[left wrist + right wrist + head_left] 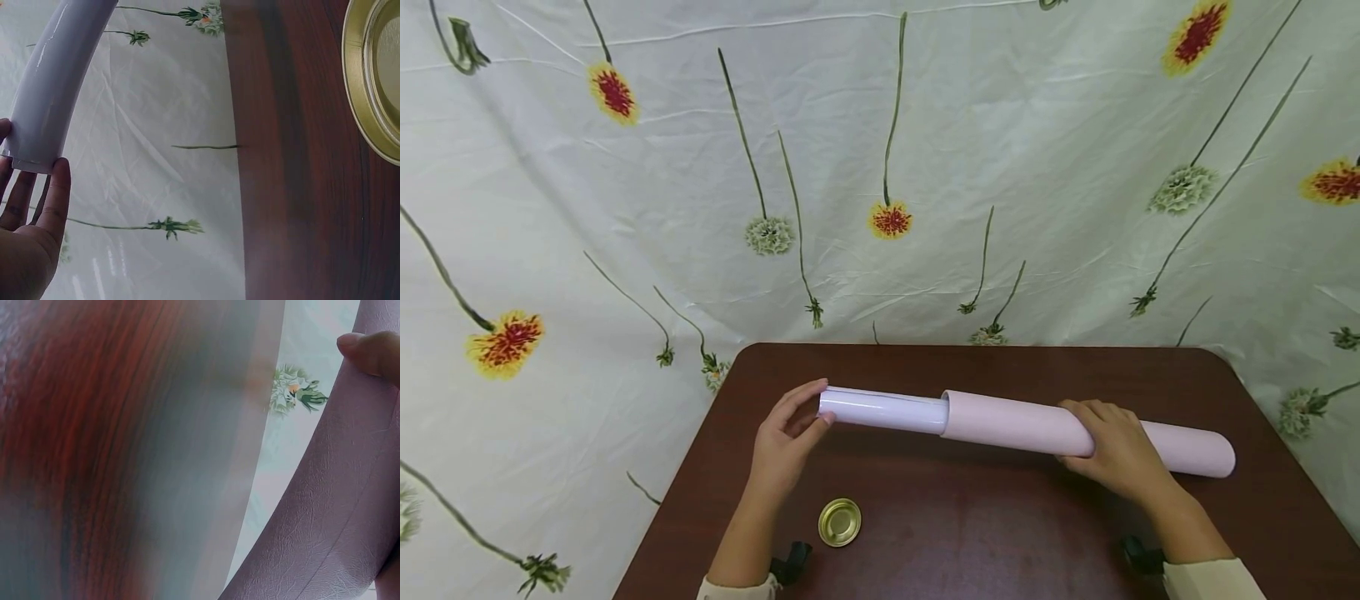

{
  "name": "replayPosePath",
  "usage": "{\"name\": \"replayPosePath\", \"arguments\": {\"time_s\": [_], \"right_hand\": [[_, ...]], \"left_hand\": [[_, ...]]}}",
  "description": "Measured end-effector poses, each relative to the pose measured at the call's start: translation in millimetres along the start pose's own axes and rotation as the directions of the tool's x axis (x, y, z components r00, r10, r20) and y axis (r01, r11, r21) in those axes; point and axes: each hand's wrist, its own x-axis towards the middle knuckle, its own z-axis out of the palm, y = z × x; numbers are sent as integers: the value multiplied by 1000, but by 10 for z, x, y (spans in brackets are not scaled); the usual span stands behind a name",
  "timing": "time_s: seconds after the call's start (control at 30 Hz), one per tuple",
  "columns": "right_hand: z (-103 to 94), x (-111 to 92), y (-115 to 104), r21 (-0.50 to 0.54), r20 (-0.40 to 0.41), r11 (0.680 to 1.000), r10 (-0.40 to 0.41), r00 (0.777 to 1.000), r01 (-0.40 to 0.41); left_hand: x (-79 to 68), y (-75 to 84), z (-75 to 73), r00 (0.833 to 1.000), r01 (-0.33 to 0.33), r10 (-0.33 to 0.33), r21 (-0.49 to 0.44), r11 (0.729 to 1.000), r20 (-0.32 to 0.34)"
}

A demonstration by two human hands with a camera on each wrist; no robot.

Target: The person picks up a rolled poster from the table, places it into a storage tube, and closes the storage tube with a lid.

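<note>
A rolled sheet of glossy white paper (883, 410) sticks out of the left end of a pale pink cardboard tube (1000, 421). My left hand (786, 437) pinches the roll's outer end between thumb and fingers; the left wrist view shows fingertips at the edge of the paper roll (53, 94). My right hand (1116, 446) grips the tube right of its middle, the thumb on the near side. In the right wrist view the pink tube (331, 487) has a wrinkled surface. The roll's far part is hidden inside the tube. Tube and roll are held nearly level above the table.
A round gold metal lid (839, 522) lies on the dark brown wooden table (970, 533), close to my left forearm. Behind the table hangs a white cloth (850, 167) printed with flowers. Dark straps sit at both wrists.
</note>
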Motion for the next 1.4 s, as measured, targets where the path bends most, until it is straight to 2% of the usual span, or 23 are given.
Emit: {"name": "replayPosePath", "arguments": {"time_s": [1.07,1.4], "right_hand": [[23,-6,-91,19,6,1000,5,1000,-5],[30,-3,-125,15,-31,1000,-22,999,22]], "left_hand": [[-49,19,43,999,-25,25,8,1000,34],[-57,13,53,998,-52,52,5,999,43]]}}
